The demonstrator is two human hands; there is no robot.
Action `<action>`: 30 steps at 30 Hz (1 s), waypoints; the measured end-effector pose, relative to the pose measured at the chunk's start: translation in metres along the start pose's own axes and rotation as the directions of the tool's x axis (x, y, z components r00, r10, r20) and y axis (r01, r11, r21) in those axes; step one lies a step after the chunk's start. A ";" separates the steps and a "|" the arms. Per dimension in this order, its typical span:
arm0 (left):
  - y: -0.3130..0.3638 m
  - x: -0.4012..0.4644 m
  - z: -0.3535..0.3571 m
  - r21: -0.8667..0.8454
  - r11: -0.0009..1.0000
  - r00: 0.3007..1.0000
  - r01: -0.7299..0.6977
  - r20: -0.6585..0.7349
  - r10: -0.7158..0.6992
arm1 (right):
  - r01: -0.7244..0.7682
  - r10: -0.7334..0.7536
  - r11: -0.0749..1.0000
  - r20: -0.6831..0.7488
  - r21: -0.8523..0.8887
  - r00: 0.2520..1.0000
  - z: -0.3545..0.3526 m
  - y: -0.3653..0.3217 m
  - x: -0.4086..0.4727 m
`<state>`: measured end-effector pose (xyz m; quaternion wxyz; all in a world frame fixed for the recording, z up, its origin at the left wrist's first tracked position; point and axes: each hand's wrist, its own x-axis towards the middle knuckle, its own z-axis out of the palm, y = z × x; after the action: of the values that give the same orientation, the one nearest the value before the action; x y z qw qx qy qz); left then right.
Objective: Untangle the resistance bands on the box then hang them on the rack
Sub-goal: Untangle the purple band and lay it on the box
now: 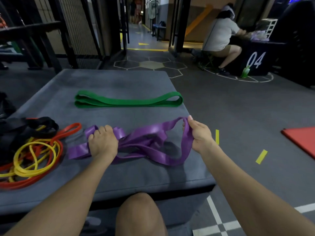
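Observation:
A wide purple resistance band [150, 142] lies twisted across the near middle of the grey padded box [119, 82]. My left hand [102, 142] grips its left end, fingers curled round the folds. My right hand [199, 133] pinches its right loop and lifts it slightly off the box. A green band [127, 101] lies folded flat and straight farther back on the box. At the left edge a tangle of yellow [34, 159], red [56, 138] and black bands [25, 128] sits in a heap.
A black metal rack frame [42, 31] stands at the far left behind the box. A seated person [219, 36] works at a black box marked 04 at the far right. A red mat [301, 140] lies on the floor to the right.

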<state>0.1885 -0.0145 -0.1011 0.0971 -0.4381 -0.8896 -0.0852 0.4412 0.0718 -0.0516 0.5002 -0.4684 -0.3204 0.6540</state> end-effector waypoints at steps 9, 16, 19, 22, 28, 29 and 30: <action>0.001 0.006 -0.007 -0.012 1.000 1.000 -0.012 -0.002 0.012 | 0.119 -0.152 0.860 -0.026 -0.496 0.988 -0.021 -0.009 0.001; 0.003 0.005 -0.010 -0.028 0.999 0.999 -0.028 0.026 0.029 | 0.272 -0.325 0.393 0.143 -0.879 0.935 -0.034 0.002 -0.001; 0.005 0.005 -0.014 -0.065 0.996 0.991 -0.066 0.110 0.072 | 0.237 -0.292 0.161 0.183 -0.958 0.939 -0.037 0.003 -0.003; 0.002 0.012 -0.031 -0.218 0.975 0.983 -0.040 0.167 0.078 | 0.242 -0.307 -0.047 0.244 -0.969 0.920 -0.024 -0.007 -0.012; 0.002 0.044 -0.095 -0.604 0.793 0.987 -0.082 0.060 0.147 | 0.518 -0.265 0.046 0.490 -0.854 0.830 0.039 -0.020 -0.024; 0.000 0.047 -0.107 -0.633 0.768 0.987 -0.092 0.045 0.156 | 0.566 -0.261 0.066 0.533 -0.822 0.805 0.054 -0.022 -0.028; -0.003 0.048 -0.120 -0.654 0.748 0.984 -0.114 0.029 0.175 | 0.607 -0.266 0.074 0.571 -0.791 0.776 0.070 -0.025 -0.034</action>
<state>0.1687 -0.0081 0.0268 -0.0941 -0.5153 -0.7715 -0.3610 0.3868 0.0505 0.0048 0.2284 -0.4525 -0.8410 0.1893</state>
